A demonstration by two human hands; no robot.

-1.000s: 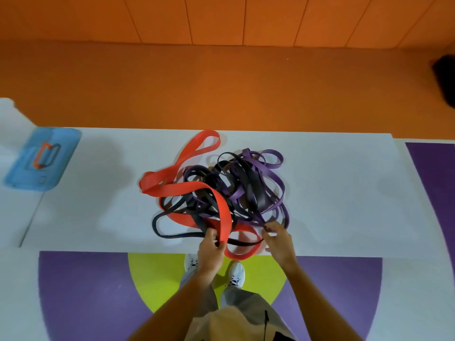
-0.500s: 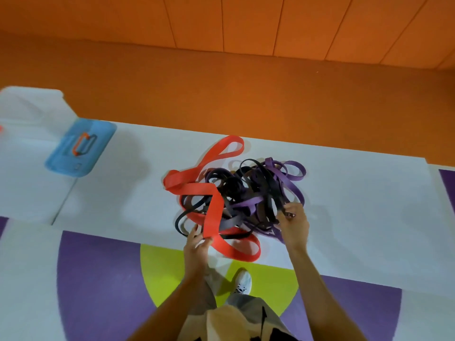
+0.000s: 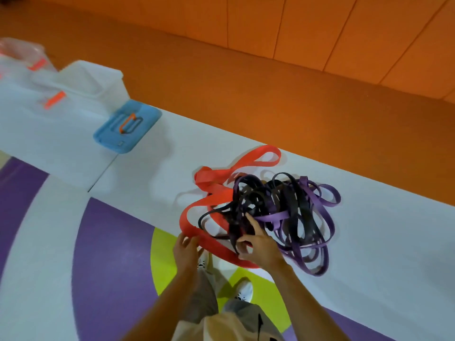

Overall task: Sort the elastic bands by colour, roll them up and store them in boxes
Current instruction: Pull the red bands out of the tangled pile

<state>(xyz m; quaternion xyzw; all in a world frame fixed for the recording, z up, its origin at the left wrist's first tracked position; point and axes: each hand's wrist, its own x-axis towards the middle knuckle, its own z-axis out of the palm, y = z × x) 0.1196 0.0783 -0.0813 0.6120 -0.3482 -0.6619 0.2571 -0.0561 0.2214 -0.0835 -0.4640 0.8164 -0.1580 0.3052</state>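
okay, on my feed the long white table [image 3: 381,254] runs corner to corner across the shot. under it is the floor [image 3: 110,254] in purple, white and yellow-green. far left on the table stand the clear boxes [image 3: 96,80], see-through with orange clips, well apart from the action.

now the main event: the tangle of bands [image 3: 270,207] sits on the table near its front edge, right in front of the person. the red band [image 3: 214,183] is the wide one. it loops out the left and far side of the heap and sweeps down along the front edge. the purple bands [image 3: 327,200] spill out to the right and near side. the black bands [image 3: 302,212] are knotted through the middle.

the blue lid [image 3: 126,127] lies flat on the table between boxes and heap, orange handle on top.

hands now. the left hand [image 3: 187,249] is at the table's front edge, fingers closed on the low sweep of the red band. the right hand [image 3: 258,244] is in the heap just beside it, forefinger poking out into the knot. thumb and other fingers are curled round what looks like black strands, though it's blurry there.
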